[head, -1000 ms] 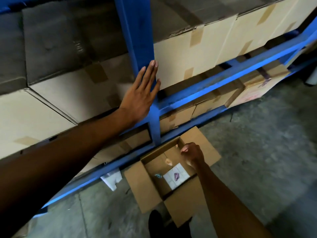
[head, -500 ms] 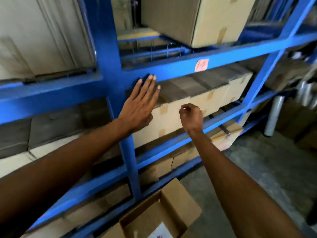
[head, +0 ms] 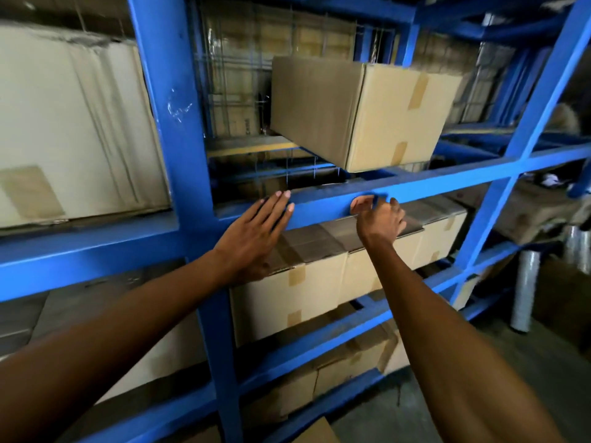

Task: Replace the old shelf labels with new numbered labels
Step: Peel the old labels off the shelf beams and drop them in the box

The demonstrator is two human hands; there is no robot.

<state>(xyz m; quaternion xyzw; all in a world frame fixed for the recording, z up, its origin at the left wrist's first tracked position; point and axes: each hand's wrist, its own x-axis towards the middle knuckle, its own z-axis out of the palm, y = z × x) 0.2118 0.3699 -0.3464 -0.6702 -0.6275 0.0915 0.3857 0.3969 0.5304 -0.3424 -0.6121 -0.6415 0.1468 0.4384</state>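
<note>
A blue metal shelf beam (head: 447, 183) runs across the rack at chest height. My right hand (head: 380, 219) is curled against the front of the beam, its fingertips pinching a small pink old label (head: 358, 204) stuck there. The hand hides most of the label, and no number can be read. My left hand (head: 256, 233) lies flat and open to the left, its fingertips resting on the same beam and its palm over a cardboard box top. No new label is in view.
A blue upright post (head: 166, 123) stands left of my hands. A taped cardboard box (head: 358, 110) overhangs the shelf above, and more boxes (head: 303, 282) fill the shelves below. Rolls of plastic wrap (head: 524, 292) stand at the right. A box flap (head: 316, 433) pokes in at the bottom.
My view rose from the open box on the floor to the beam. My right hand came up from that box onto the pink label. My left hand slid up to the beam.
</note>
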